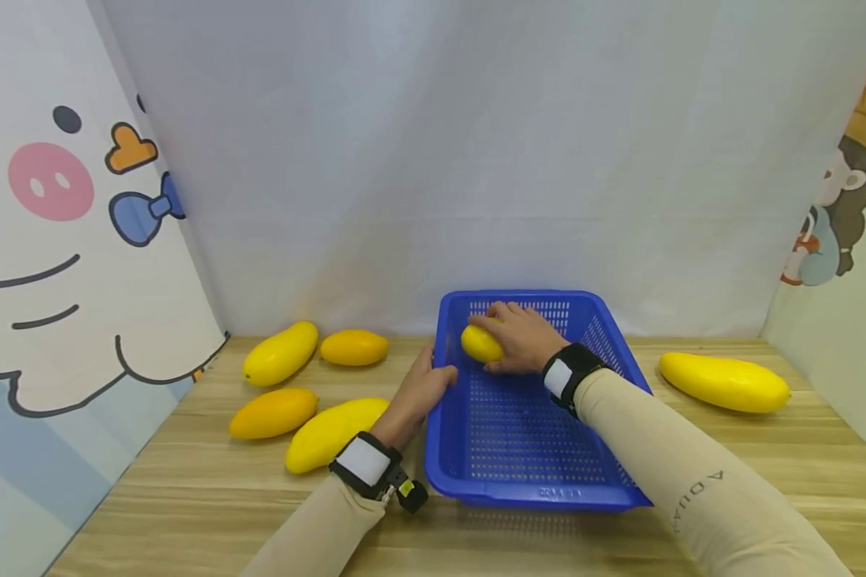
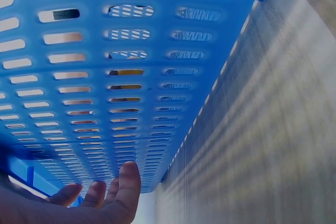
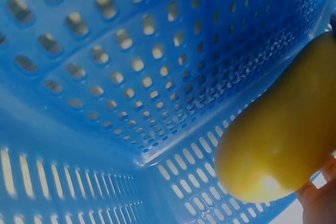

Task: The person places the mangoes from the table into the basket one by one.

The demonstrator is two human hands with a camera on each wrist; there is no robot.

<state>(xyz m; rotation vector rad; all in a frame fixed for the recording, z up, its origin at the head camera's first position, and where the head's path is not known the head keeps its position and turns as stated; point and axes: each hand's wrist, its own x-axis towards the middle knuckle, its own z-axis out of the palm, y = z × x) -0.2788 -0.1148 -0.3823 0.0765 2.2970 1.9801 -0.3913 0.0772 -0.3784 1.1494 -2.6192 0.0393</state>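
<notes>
Left wrist view alone bares the fingertips [image 2: 129, 174] of the left hand [image 1: 422, 389] gripping a rectangular blue plastic basket [image 1: 476, 486]; the right hand's [image 1: 525, 340] fingers clasp a yellow oblong fruit [image 1: 479, 344] beneath.

Pale creased backdrop [image 1: 433, 160] behind; cartoon-printed panels [image 1: 115, 312] either side; wood-grain tabletop [image 1: 195, 497] below.

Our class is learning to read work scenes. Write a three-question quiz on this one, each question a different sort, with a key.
1. Count: how many fruits are visible on the table to the left of the blue basket?
2. True or false: the left hand touches the basket's left rim.
3. Choose: where is the fruit held by the right hand?
A) On the table, right of the basket
B) Inside the basket
C) Under the basket

Key: 1. Four; 2. True; 3. B
</notes>
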